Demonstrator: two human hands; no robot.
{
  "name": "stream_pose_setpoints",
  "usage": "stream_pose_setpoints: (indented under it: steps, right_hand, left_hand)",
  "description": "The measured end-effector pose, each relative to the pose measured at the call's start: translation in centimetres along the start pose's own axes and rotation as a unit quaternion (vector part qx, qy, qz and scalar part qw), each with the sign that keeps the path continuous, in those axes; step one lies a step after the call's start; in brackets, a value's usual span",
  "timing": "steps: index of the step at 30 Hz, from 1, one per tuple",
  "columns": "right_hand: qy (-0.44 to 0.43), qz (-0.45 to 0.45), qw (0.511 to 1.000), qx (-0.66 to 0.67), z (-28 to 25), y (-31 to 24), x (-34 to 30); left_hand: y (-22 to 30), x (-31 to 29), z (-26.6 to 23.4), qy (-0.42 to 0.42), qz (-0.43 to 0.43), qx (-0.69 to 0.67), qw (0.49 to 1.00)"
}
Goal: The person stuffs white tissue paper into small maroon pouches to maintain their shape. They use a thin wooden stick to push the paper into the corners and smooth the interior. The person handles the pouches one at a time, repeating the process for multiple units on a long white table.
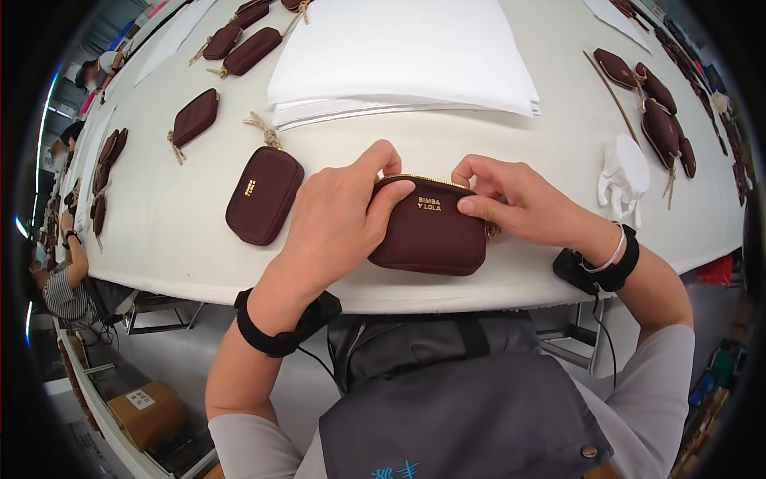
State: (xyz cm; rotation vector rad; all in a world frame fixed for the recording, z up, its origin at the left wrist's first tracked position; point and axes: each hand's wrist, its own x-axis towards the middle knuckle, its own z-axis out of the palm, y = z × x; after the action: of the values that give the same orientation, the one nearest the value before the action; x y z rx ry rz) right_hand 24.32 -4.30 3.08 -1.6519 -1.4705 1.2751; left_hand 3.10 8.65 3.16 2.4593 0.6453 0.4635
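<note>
Near the table's front edge, both my hands hold a small burgundy zip pouch with gold lettering on its front. My left hand pinches its upper left corner, thumb on the front and fingers behind. At the upper right corner my right hand grips the pouch the same way, beside a beige cord tassel partly hidden below it. A gold zipper runs along the top edge between my hands; how far it is undone I cannot tell. Another burgundy pouch with a knotted beige cord lies flat to the left of my left hand.
A stack of white sheets lies beyond my hands. More burgundy pouches are spread on the left, with others piled at the right near a thin stick and a white glove. A person sits at the far left.
</note>
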Motion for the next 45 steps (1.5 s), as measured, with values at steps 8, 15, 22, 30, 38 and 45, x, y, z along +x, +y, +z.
stream_pose_setpoints:
  steps: [8, 15, 22, 30, 38, 45]
  right_hand:
    - [0.14, 0.025, 0.938, 0.315, 0.9, 0.2, -2.9]
    - [0.086, -0.036, 0.963, 0.251, 1.9, -1.2, -2.5]
    - [0.386, 0.049, 0.852, -0.349, -17.2, 7.3, -5.3]
    - [0.366, 0.171, 0.836, -0.371, -25.1, 14.8, -8.8]
    - [0.414, 0.171, 0.862, -0.239, -26.1, 13.8, -9.3]
    - [0.263, 0.007, 0.964, -0.042, -9.8, -1.5, -10.7]
  left_hand:
    - [0.7, 1.3, 0.9, 0.137, -0.113, -0.448, 0.876]
    - [3.4, -0.5, 3.8, -0.004, -0.229, -0.666, 0.71]
    - [0.9, -2.3, 2.3, 0.008, -0.203, -0.573, 0.794]
    - [0.9, -3.1, 2.0, 0.002, -0.103, -0.458, 0.883]
    - [-0.4, -4.1, 1.8, -0.019, -0.191, -0.597, 0.779]
    - [-1.3, -4.7, 0.6, -0.026, -0.255, -0.736, 0.626]
